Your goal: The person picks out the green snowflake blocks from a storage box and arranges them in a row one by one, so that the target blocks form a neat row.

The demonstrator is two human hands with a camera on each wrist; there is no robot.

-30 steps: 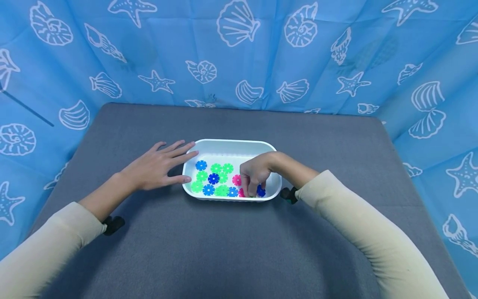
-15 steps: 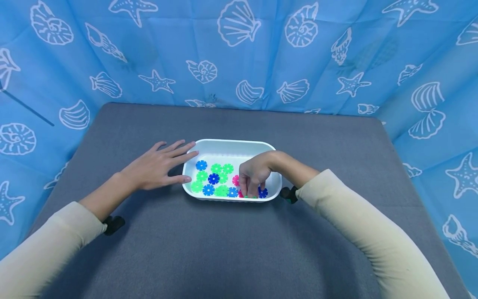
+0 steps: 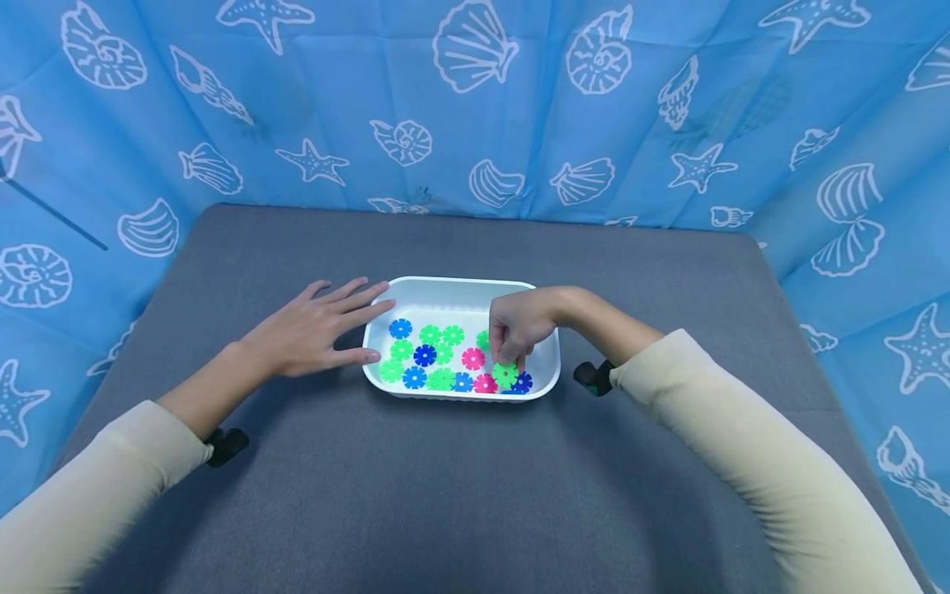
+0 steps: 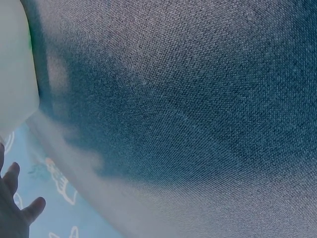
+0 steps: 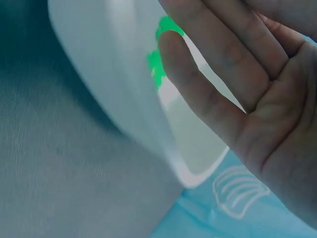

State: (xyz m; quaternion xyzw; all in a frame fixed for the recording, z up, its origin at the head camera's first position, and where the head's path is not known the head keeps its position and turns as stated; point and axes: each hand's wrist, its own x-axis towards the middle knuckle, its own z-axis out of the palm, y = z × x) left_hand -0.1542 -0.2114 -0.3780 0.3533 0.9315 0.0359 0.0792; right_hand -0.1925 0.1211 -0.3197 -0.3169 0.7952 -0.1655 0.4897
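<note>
Right hand [image 3: 523, 318] has risen, pinching green snowflake disc [image 3: 502, 379], likely light, stiff, best held by its rim; left hand [image 3: 312, 330] splayed.

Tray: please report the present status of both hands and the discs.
Right hand pinches green disc, near side of tray. Left hand spread at tray's left end, holding nothing. Other discs in tray; no obstacle seen.
</note>
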